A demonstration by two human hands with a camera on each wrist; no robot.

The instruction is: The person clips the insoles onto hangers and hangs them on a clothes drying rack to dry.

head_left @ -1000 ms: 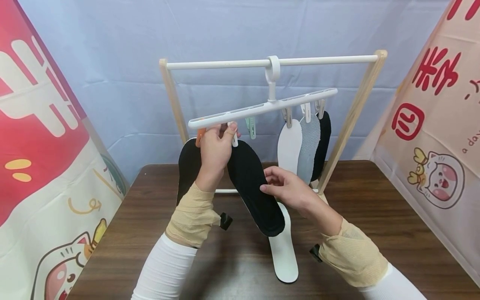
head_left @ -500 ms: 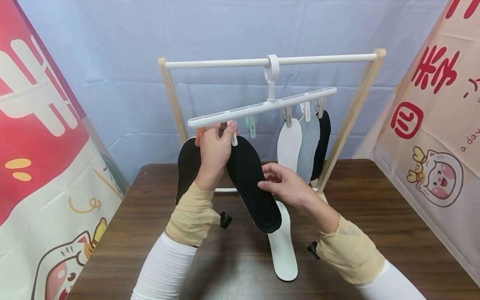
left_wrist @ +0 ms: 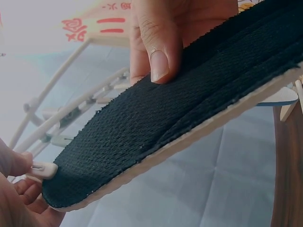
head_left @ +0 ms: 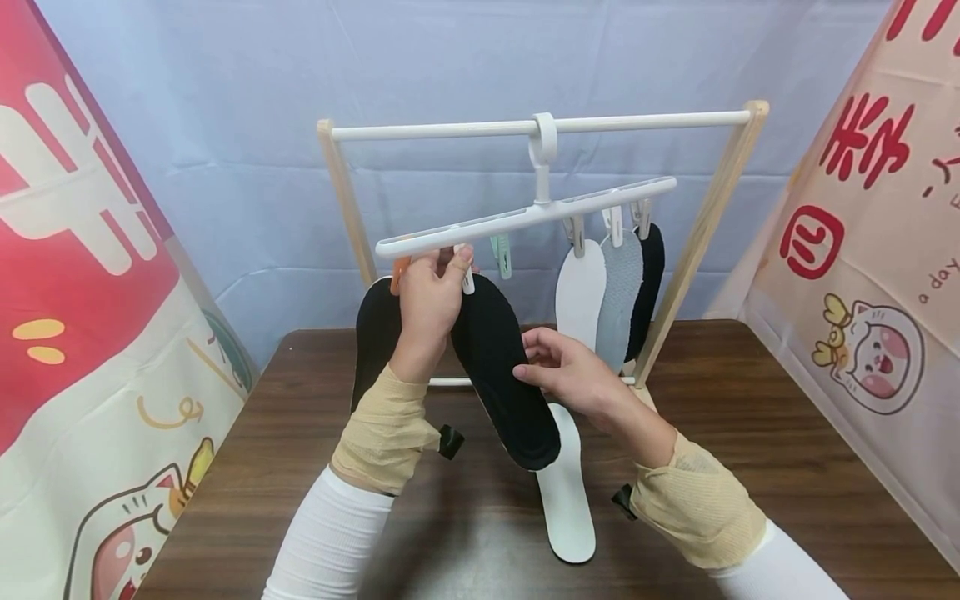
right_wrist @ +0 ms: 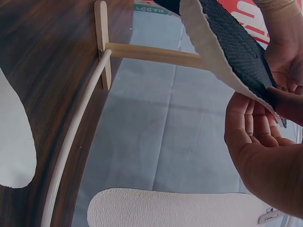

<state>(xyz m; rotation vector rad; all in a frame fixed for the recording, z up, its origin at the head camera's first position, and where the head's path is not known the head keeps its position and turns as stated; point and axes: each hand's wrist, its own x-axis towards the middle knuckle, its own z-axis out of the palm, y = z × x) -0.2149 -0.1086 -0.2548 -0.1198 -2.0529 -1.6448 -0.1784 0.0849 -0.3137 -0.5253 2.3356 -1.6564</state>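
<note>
A wooden rack (head_left: 705,225) is stood on the far part of the brown counter (head_left: 750,433), and a white hanger (head_left: 525,218) is hung from its white rail (head_left: 450,129). The hanger is tilted, its left end being lower and nearer than its right end. Three insoles are clipped at the right end: a white one (head_left: 579,292), a grey one (head_left: 619,292) and a dark one (head_left: 649,279). At the left end another black insole (head_left: 375,333) is hung, partly hidden behind the left wrist.

The insole (head_left: 501,367) being handled is black on top and pale underneath. Its long axis is laid on a slant: the upper end is up and left, under the left end of the hanger, and the lower end is down, right and nearer. It is kept in the air above the counter, between the two hands.

The left hand (head_left: 429,307) is raised to the upper end, where a small white clip (left_wrist: 43,169) is pinched between its fingers, with the tip of the insole just at the clip. Whether the clip already bites the insole cannot be told. The right hand (head_left: 573,375) is lower and to the right, and the middle of the insole is pinched by it, the thumb (left_wrist: 152,45) on the black top and the fingers (right_wrist: 255,123) under the pale side.

One more white insole (head_left: 566,492) is laid flat on the counter, near, below the right hand.
</note>
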